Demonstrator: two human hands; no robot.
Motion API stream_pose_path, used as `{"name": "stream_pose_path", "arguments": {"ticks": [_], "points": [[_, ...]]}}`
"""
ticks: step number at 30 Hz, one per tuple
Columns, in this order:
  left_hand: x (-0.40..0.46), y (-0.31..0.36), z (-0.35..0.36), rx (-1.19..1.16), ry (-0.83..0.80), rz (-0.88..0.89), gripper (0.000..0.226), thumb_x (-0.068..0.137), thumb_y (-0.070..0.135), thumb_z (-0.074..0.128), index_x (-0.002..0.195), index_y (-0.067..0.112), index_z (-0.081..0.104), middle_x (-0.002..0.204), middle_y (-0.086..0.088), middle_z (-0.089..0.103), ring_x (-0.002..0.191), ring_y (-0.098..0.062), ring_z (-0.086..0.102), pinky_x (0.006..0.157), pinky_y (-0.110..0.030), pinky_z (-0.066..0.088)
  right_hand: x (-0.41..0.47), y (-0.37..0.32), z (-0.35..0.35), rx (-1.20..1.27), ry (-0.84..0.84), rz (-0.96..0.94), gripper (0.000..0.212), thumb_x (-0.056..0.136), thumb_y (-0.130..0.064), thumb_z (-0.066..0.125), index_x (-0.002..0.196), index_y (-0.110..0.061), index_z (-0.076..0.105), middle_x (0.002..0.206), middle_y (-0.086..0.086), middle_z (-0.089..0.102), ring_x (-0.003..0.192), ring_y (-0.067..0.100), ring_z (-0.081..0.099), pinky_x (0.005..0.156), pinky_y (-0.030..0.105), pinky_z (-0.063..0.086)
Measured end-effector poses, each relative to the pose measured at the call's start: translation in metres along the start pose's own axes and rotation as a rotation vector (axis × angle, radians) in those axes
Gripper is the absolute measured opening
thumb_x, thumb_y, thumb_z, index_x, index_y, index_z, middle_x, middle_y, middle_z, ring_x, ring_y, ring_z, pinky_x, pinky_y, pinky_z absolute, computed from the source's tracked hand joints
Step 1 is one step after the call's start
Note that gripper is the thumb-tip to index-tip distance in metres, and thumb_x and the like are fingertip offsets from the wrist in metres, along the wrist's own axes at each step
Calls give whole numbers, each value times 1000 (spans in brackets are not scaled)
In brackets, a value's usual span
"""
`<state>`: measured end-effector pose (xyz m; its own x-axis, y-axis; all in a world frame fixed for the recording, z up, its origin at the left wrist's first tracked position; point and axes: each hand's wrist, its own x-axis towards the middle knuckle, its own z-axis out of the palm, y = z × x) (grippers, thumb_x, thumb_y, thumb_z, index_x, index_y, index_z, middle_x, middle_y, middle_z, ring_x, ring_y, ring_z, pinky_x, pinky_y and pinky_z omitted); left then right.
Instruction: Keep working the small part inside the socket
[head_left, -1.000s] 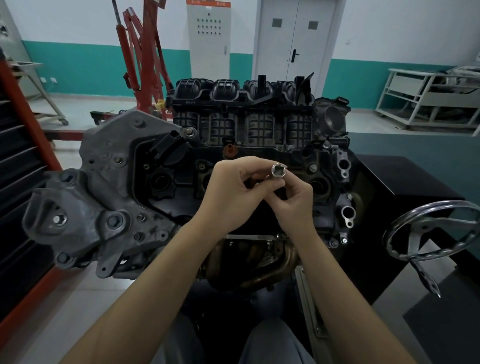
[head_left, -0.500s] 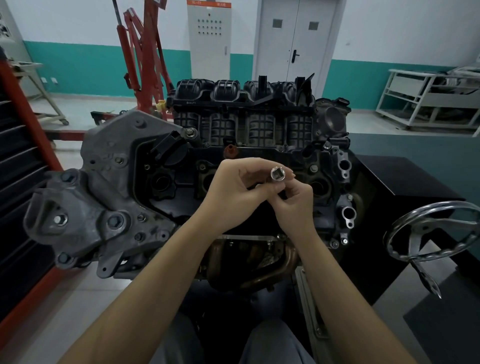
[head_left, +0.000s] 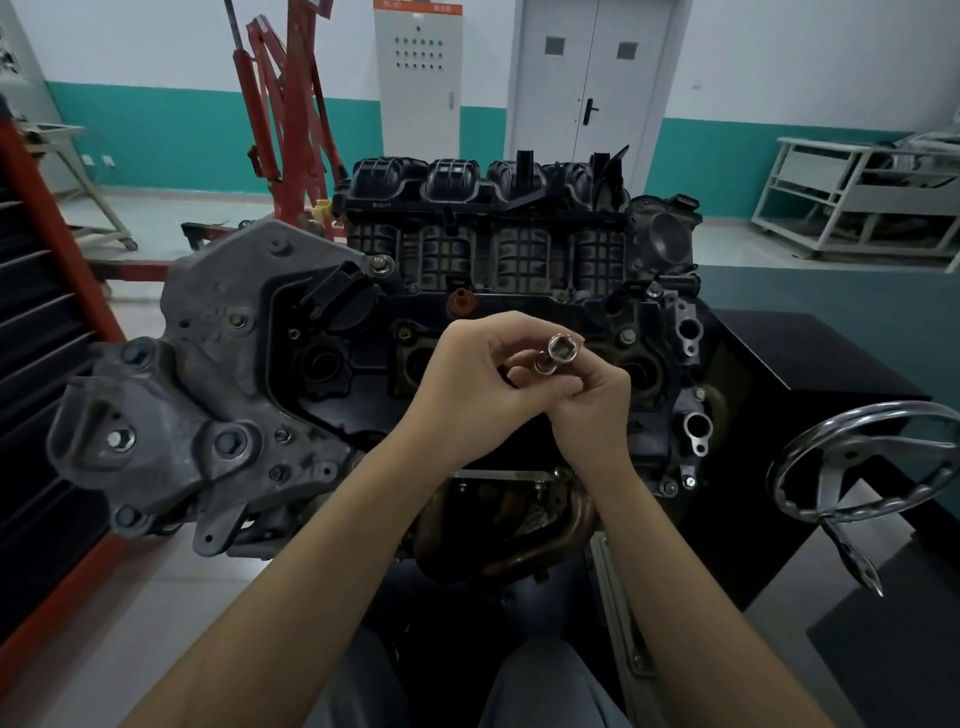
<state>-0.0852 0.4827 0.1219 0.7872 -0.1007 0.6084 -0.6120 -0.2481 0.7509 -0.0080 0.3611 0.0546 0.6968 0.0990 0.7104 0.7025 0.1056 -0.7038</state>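
My left hand and right hand meet in front of me at the middle of the view, fingers curled and touching each other. Between them I pinch a small chrome socket, its open end tilted up toward me; the left fingertips close on the lower part at about 8 o'clock from its mouth, and the right fingers grip it from below at 5 o'clock. Whether a second piece is plugged into its base I cannot tell, as my fingers cover that part. The socket hangs just above the black valve cover of the engine, without touching it. At 12 o'clock from my hands sits the ribbed black intake manifold, with a small orange cap just below it. At 9 o'clock the grey cast bracket juts out. At 3 to 4 o'clock stands the chrome handwheel of the stand, well apart from my hands. A red hoist rises at 11 o'clock.
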Motion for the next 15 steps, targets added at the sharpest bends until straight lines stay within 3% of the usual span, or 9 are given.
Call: {"name": "stream_pose_path", "arguments": {"ticks": [3, 7, 10, 12, 15], "points": [[0, -1, 1, 60, 68, 13, 17, 74, 1, 80, 89, 6, 75, 86, -3, 74, 84, -11, 71, 80, -28, 57, 0, 0, 0, -16, 3, -11, 10, 80, 5, 70, 89, 3, 71, 83, 10, 73, 82, 23, 69, 76, 29, 54], [0, -1, -1, -37, 32, -9, 23, 80, -6, 72, 99, 7, 74, 94, -4, 75, 92, -12, 71, 86, -26, 56, -1, -3, -1, -17, -51, -54, 17, 86, -2, 65, 102, -8, 68, 90, -11, 73, 90, 8, 68, 79, 20, 50], [-1, 1, 0, -91, -41, -15, 24, 82, -10, 68, 103, 3, 72, 97, -8, 74, 96, -16, 71, 87, -28, 55, 0, -3, -1, -7, -42, -17, 22, 83, 5, 65, 99, -9, 68, 86, -18, 72, 86, 3, 68, 76, 17, 50], [-1, 0, 1, -39, -8, -10, 24, 78, -6, 74, 99, 3, 72, 95, -8, 73, 94, -16, 71, 87, -31, 56, -1, -3, 0, 3, -19, 11, 25, 79, 10, 69, 89, -13, 72, 80, -14, 73, 79, 3, 68, 71, 16, 50], [-2, -1, 3, 80, 102, 14, 18, 71, 3, 83, 87, 9, 75, 85, -1, 74, 83, -9, 71, 79, -27, 57, -1, 1, 1, 7, 7, 32, 13, 77, 7, 73, 87, -1, 73, 81, 5, 74, 79, 17, 70, 73, 25, 53]]}}
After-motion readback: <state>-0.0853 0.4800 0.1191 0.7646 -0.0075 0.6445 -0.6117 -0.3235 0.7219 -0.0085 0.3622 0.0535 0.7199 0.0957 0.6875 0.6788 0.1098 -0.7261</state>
